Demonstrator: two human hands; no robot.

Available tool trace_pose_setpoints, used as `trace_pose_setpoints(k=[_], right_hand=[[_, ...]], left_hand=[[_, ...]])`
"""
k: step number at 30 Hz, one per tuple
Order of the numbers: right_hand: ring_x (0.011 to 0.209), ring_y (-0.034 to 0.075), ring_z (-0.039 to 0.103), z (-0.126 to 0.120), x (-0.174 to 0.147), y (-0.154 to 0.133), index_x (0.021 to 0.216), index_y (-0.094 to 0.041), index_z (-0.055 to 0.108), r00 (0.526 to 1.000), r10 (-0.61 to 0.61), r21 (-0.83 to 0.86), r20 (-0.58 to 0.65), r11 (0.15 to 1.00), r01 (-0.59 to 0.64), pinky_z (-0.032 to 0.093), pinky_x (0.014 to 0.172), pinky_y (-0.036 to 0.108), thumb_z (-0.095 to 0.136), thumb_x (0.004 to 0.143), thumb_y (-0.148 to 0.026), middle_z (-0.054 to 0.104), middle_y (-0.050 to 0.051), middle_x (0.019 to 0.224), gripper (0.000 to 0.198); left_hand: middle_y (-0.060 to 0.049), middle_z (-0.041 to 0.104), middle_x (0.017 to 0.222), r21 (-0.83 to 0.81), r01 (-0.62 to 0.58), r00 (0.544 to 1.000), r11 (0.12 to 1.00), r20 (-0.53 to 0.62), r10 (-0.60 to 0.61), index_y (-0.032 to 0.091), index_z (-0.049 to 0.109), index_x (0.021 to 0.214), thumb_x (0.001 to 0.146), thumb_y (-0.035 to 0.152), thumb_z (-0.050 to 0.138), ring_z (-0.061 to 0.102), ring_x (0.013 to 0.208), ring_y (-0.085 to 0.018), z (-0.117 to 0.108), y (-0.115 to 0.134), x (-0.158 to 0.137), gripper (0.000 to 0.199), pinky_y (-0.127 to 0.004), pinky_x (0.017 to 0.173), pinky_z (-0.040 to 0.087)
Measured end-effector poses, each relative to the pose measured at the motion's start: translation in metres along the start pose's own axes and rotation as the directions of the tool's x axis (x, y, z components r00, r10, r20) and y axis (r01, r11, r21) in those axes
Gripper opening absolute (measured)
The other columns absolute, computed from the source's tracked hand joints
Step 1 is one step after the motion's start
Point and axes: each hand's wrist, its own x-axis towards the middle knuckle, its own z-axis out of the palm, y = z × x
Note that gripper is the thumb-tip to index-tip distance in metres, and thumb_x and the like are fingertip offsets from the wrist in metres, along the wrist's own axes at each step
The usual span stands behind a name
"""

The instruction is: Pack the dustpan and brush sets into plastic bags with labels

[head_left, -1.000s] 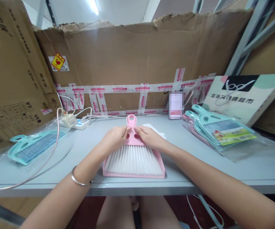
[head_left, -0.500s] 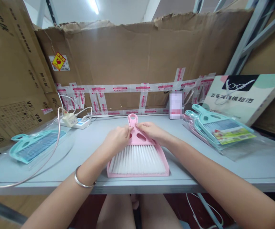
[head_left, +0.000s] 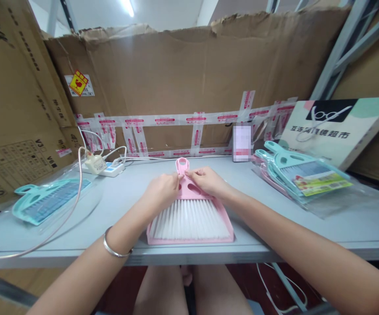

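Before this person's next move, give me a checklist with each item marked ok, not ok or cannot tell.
1. Left grip on the pink hand brush: ok, touching its handle.
2. Right grip on the brush: ok, also touching the handle.
3. White bristles inside the pink dustpan: ok.
4. Dustpan short of the near edge of the grey table: ok.
5. Brush and dustpan locked together: cannot tell.
6. White cable apart from the dustpan: ok.

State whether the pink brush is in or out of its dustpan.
In: the pink brush lies in the dustpan, its white bristles framed by the pan's pink sides and front edge.
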Motion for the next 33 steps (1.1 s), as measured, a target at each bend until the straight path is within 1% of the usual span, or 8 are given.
trace_pose_setpoints(k=[6,17,24,27,29,30,31,33], right_hand=[[0.035,0.005,0.028,0.001,0.002,0.002,0.05,-0.02,0.03,1.0,-0.018,-0.043,-0.02,0.999,0.017,0.017,0.038,0.021,0.049,0.074,-0.055,0.028,-0.007,0.039,0.047],[0.032,0.005,0.029,0.001,0.005,0.003,0.049,-0.019,0.037,0.999,-0.037,-0.096,-0.028,0.995,0.034,0.018,0.038,0.021,0.047,0.078,-0.049,0.035,-0.005,0.037,0.043],[0.038,0.006,0.033,0.0,0.005,-0.001,0.048,-0.018,0.036,0.998,-0.069,-0.112,-0.007,0.991,0.068,0.022,0.041,0.021,0.047,0.075,-0.059,0.036,-0.005,0.04,0.05],[0.047,0.008,0.045,-0.015,0.014,0.003,0.057,-0.016,0.05,0.998,-0.059,-0.13,-0.006,0.99,0.057,0.033,0.047,0.021,0.038,0.079,-0.061,0.052,0.0,0.052,0.051],[0.062,0.012,0.055,-0.035,0.021,0.011,0.075,-0.015,0.058,0.999,-0.027,-0.198,-0.048,0.98,0.017,0.04,0.057,0.022,0.035,0.083,-0.057,0.063,0.006,0.073,0.049],[0.071,0.014,0.057,-0.046,0.025,0.017,0.083,-0.014,0.06,0.997,0.001,-0.256,-0.08,0.966,-0.021,0.042,0.062,0.024,0.038,0.083,-0.054,0.064,0.009,0.083,0.045],[0.078,0.016,0.058,-0.057,0.027,0.024,0.087,-0.014,0.06,0.993,0.033,-0.316,-0.109,0.946,-0.066,0.043,0.066,0.026,0.045,0.081,-0.052,0.064,0.011,0.09,0.042],[0.085,0.023,0.058,-0.075,0.03,0.037,0.09,-0.012,0.06,0.983,0.12,-0.434,-0.139,0.885,-0.169,0.043,0.07,0.031,0.064,0.067,-0.049,0.063,0.015,0.097,0.044]], left_hand=[[-0.009,0.065,0.071,0.001,0.02,1.0,1.0,0.014,-0.02,0.017,0.058,0.09,0.088,0.023,0.028,0.059,0.061,-0.02,0.003,-0.001,0.002,0.031,-0.027,0.051,0.035],[-0.012,0.065,0.073,-0.019,0.061,0.998,0.998,0.014,-0.06,0.015,0.059,0.092,0.09,0.028,0.025,0.061,0.063,-0.024,0.008,-0.005,0.004,0.036,-0.029,0.052,0.037],[-0.008,0.065,0.074,-0.088,0.043,0.999,0.995,-0.015,-0.044,0.018,0.058,0.092,0.087,0.026,0.034,0.06,0.065,-0.021,0.007,-0.007,0.005,0.026,-0.027,0.055,0.036],[-0.006,0.064,0.07,-0.15,0.037,0.998,0.988,-0.038,-0.043,0.019,0.058,0.088,0.089,0.03,0.029,0.058,0.063,-0.019,0.005,-0.008,0.005,0.031,-0.026,0.055,0.034],[-0.005,0.064,0.072,-0.197,0.036,0.997,0.98,-0.066,-0.05,0.019,0.057,0.085,0.091,0.033,0.024,0.057,0.065,-0.019,0.004,-0.011,0.006,0.036,-0.026,0.056,0.034],[-0.005,0.064,0.073,-0.219,0.037,0.995,0.975,-0.081,-0.056,0.019,0.056,0.083,0.091,0.034,0.022,0.057,0.066,-0.019,0.003,-0.013,0.006,0.038,-0.026,0.057,0.034],[-0.005,0.064,0.074,-0.241,0.039,0.994,0.97,-0.093,-0.063,0.019,0.055,0.079,0.091,0.036,0.021,0.056,0.066,-0.019,0.002,-0.016,0.007,0.04,-0.026,0.057,0.033],[-0.004,0.062,0.071,-0.277,0.045,0.991,0.96,-0.106,-0.077,0.02,0.053,0.071,0.091,0.039,0.022,0.055,0.064,-0.018,0.001,-0.022,0.008,0.042,-0.026,0.055,0.031]])
